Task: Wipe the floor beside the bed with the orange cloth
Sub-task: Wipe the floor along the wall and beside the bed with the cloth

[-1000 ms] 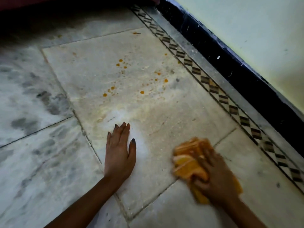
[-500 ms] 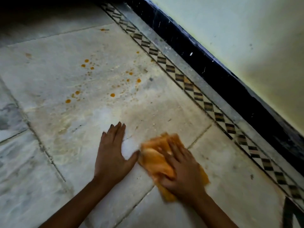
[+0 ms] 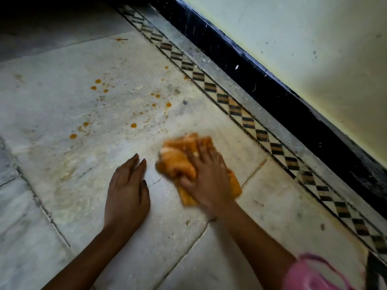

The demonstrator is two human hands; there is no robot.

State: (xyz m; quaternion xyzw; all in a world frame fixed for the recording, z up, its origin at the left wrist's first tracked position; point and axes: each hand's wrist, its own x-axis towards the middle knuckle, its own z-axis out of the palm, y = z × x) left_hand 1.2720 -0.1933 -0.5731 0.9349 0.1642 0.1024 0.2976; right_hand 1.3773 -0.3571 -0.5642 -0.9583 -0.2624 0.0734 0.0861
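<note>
The orange cloth [image 3: 178, 162] lies bunched on the pale stone floor [image 3: 62, 185], near the middle of the view and just beside a joint between two slabs. The right hand [image 3: 209, 183] rests on top of it, its fingers spread and laid fairly straight over the folds, pressing the cloth down. Blur hides whether the thumb hooks into a fold. Just beside the cloth but apart from it, the left hand [image 3: 127, 193] lies flat on the floor, its fingers pressed together and the thumb a little out, seemingly as a prop.

Beyond the cloth, on the same slab, a scatter of orange spots [image 3: 133, 125] has not yet been wiped, and a dull yellowish smear spreads over the stone to the left of the hands. The job looks only partly done: the patch around the hands appears paler, while the spots and the smear are left.

A chequered border strip [image 3: 247, 120] runs diagonally past the cloth, then a black skirting [image 3: 272, 97] and a pale wall [image 3: 314, 49]. A pink sleeve [image 3: 314, 273] shows at the lower right. The bed cannot be made out.
</note>
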